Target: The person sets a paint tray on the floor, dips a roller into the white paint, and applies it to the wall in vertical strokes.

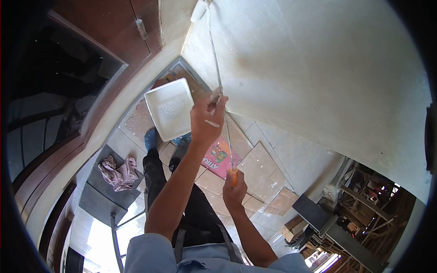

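Note:
I hold a long thin roller pole (216, 68) with both hands. My left hand (207, 120) grips the pole partway up, fingers wrapped round it. My right hand (234, 184) is shut on the orange bottom end (233, 175) of the pole. The pole runs up to a paint roller (199, 11) that lies against the pale wall (318, 73) near the corner. A white paint tray (170, 109) sits on the tiled floor below, just beyond my feet in blue shoes (152, 138).
A pink printed mat (218, 157) lies on the tiles (264, 159) under the pole. A pinkish rag (118, 173) rests on a dark step at left. A brown wooden door (114, 27) stands at upper left. Wooden frames and boxes (364, 200) crowd the lower right.

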`<action>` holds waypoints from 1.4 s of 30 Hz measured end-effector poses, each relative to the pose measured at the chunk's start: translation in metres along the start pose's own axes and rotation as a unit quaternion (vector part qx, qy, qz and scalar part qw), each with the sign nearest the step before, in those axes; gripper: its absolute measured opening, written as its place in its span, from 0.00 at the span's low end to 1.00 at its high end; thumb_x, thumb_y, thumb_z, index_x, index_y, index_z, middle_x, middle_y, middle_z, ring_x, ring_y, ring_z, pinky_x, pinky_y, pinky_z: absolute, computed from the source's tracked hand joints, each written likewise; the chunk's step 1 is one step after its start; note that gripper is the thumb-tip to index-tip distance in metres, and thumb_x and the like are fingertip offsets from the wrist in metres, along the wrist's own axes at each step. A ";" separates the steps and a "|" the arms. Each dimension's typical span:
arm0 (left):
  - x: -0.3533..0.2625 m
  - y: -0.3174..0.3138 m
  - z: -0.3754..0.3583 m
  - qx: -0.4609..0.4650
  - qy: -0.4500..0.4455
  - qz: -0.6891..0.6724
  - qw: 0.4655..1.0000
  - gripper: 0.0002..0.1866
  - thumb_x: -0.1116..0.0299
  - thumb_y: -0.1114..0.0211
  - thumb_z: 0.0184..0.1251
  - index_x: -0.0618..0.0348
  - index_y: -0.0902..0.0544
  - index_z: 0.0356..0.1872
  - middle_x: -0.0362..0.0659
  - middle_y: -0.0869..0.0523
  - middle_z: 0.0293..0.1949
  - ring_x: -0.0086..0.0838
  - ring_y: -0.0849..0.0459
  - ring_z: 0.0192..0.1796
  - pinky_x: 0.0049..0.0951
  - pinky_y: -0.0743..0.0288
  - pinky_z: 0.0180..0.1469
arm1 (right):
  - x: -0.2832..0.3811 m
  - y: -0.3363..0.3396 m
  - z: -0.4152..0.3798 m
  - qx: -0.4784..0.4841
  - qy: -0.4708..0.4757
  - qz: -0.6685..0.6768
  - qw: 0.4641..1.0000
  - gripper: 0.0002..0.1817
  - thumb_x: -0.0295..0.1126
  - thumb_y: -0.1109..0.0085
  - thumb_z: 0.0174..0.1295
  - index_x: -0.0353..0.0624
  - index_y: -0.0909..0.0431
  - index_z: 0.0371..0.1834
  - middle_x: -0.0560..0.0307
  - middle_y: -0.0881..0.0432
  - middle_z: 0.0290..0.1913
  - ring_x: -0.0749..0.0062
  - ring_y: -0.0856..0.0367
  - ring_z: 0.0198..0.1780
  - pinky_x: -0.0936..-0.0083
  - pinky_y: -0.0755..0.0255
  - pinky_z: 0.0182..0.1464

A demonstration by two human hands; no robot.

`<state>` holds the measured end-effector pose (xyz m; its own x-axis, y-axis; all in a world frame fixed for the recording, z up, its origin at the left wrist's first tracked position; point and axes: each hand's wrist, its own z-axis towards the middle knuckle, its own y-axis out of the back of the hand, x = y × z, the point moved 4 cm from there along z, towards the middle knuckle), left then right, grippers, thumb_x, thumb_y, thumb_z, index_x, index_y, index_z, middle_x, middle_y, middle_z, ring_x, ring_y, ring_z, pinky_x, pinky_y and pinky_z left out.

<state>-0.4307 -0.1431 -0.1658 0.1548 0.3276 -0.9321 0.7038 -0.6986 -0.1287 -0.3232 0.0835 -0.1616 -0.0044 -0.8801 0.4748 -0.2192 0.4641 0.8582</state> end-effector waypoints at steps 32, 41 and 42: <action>0.017 -0.017 -0.041 0.060 0.037 -0.010 0.997 0.14 0.69 0.38 0.69 0.69 0.17 0.50 0.52 0.12 0.36 0.29 0.13 0.39 0.26 0.22 0.45 | -0.035 0.016 -0.029 -0.021 -0.012 0.001 1.000 0.13 0.38 0.41 0.67 0.39 0.24 0.45 0.41 0.18 0.30 0.43 0.18 0.32 0.56 0.26 0.32; -0.008 -0.008 -0.012 0.028 -0.003 -0.014 1.000 0.15 0.69 0.37 0.69 0.71 0.17 0.48 0.50 0.11 0.37 0.25 0.14 0.37 0.27 0.22 0.45 | -0.006 0.024 -0.005 0.024 -0.027 -0.004 0.999 0.15 0.40 0.42 0.67 0.38 0.23 0.45 0.42 0.18 0.37 0.43 0.17 0.35 0.57 0.25 0.36; -0.005 -0.010 -0.019 0.036 0.004 -0.008 0.999 0.15 0.69 0.37 0.69 0.71 0.17 0.49 0.50 0.11 0.37 0.25 0.14 0.37 0.27 0.22 0.45 | -0.012 0.027 -0.013 0.017 -0.029 0.001 0.999 0.15 0.40 0.42 0.67 0.39 0.23 0.45 0.42 0.18 0.36 0.43 0.17 0.35 0.57 0.25 0.36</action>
<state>-0.4251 -0.1260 -0.1537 0.1501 0.3434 -0.9271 0.6541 -0.7376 -0.1673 -0.3161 0.1075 -0.1415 -0.0616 -0.8837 0.4639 -0.2513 0.4635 0.8497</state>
